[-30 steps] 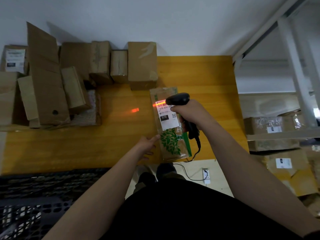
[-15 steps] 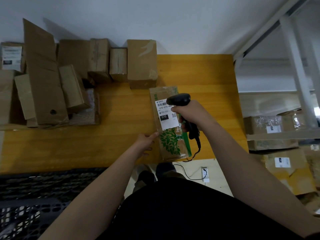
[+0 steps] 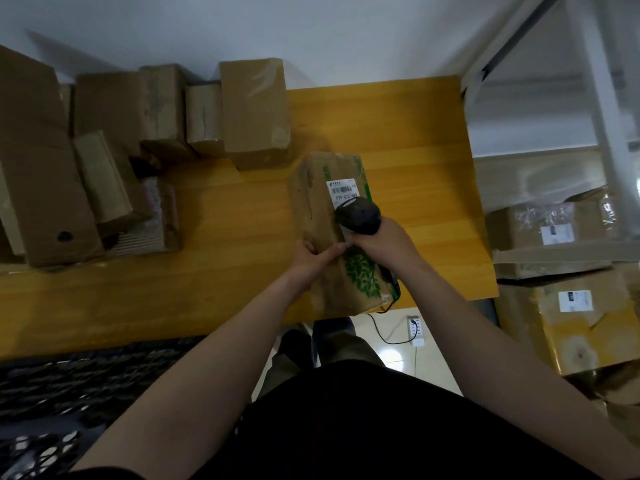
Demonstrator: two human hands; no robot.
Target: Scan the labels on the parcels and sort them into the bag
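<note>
Leaf-printed parcel [image 3: 325, 237] at the counter's [image 3: 415, 133] near edge.
Fingers of the left hand [image 3: 308, 261] grasp its side; those of the right hand [image 3: 384, 242] clench one scanner [image 3: 358, 216] above its label [image 3: 341, 190]. Bare counter lies either side; four boxes [image 3: 254, 112] line the back edge.

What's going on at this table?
A person is handling one parcel. The right hand holds a black scanner over the white label on a leaf-printed cardboard parcel, which the left hand grips by its left edge on the wooden table. No scan beam shows. More boxes wait along the far left side.
</note>
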